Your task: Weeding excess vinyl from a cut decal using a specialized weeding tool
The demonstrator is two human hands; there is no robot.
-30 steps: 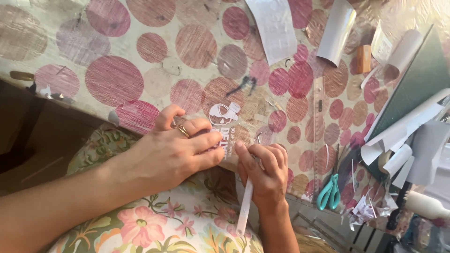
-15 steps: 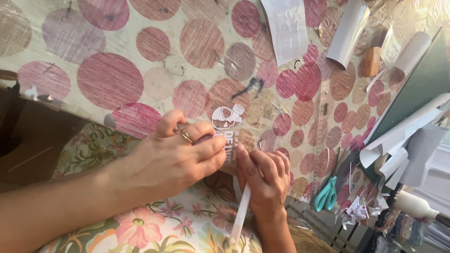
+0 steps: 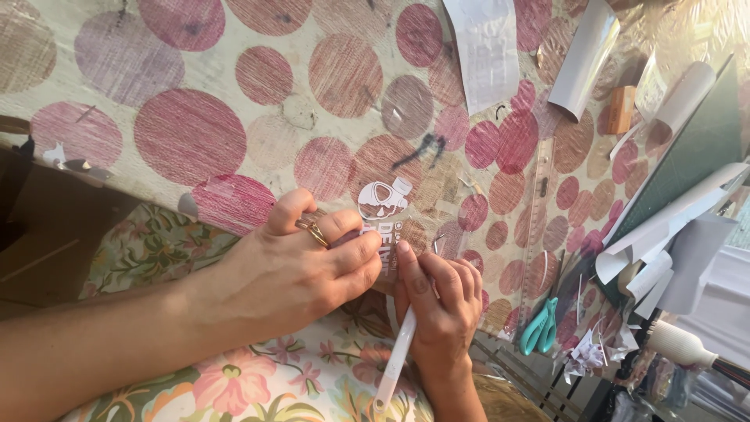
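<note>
Left hand point(image 3: 301, 266) palm-down, fingers curled and pressed flat, bare forearm stretching in from the left edge. Right hand point(image 3: 441, 309) just beside it, fingers closed in pen-like grip, wrist bent, index finger extended.

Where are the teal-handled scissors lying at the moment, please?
In the head view, the teal-handled scissors lie on the dotted tablecloth at lower right, just right of the right hand, below the clear ruler.

Compared with a second ago, the view sits a little lower and to the right, so the two hands appear higher and nearer the middle. The clear sticker sheet point(image 3: 383, 227) now shows more of its white printed design beyond the left hand point(image 3: 301, 270). The right hand point(image 3: 441, 309) has its fingers curled tighter around the white tool point(image 3: 394, 363).
</note>
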